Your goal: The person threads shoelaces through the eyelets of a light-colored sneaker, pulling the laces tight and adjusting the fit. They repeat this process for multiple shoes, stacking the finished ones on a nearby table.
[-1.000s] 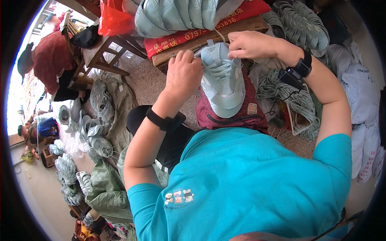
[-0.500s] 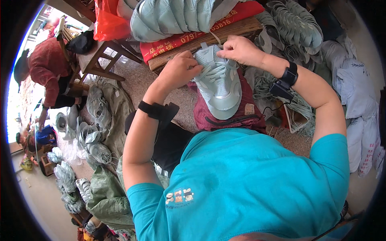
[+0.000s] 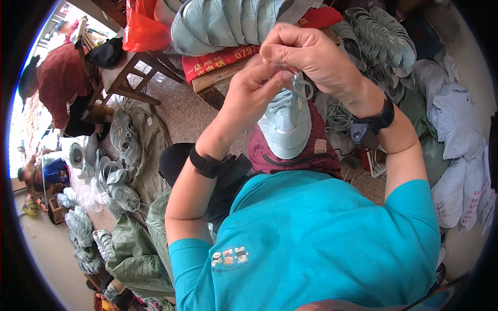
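Now that our hands have risen off the shoe (image 3: 286, 122), left hand (image 3: 254, 96) and right hand (image 3: 306, 52) pinch its lace (image 3: 306, 89), drawing it taut.

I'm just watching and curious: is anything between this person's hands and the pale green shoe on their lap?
Nothing visible. The left hand and right hand meet right over the pale green shoe, fingers at its lace.

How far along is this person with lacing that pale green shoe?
Looks midway. The pale green mesh sneaker rests toe-down on the lap with lace already through some eyelets. Both the left hand and right hand pinch the lace near its top. Heaps of similar shoes lie around.
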Tool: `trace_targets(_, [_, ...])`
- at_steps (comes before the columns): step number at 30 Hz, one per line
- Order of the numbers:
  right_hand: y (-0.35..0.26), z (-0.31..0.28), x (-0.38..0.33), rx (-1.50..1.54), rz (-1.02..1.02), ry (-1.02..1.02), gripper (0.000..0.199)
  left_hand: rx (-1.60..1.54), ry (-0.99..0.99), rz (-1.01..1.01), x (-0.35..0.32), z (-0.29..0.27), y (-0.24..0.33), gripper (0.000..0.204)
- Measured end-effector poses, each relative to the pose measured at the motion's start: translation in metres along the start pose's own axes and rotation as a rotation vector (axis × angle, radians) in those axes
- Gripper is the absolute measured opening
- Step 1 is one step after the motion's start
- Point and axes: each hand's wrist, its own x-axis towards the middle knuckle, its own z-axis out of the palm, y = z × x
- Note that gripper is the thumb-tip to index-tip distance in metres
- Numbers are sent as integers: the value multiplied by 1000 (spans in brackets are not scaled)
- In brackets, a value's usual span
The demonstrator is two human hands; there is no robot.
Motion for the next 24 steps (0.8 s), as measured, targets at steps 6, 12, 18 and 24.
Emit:
trace_targets(6, [-7,-4,22,319,15,-124,26,-245,-108,42,5,-4,76,30])
trace_targets(12, [40,-6,34,330,17,-418,37,-62,141,166,1,-10,48,29])
trace_targets(18, [63,-26,33,339,50,-5,31,-541,335,-36,-6,-31,23,26])
trace_targets(24, [101,-75,-2,107,227,303,26,-110,417,-243,-36,-64,-57,22])
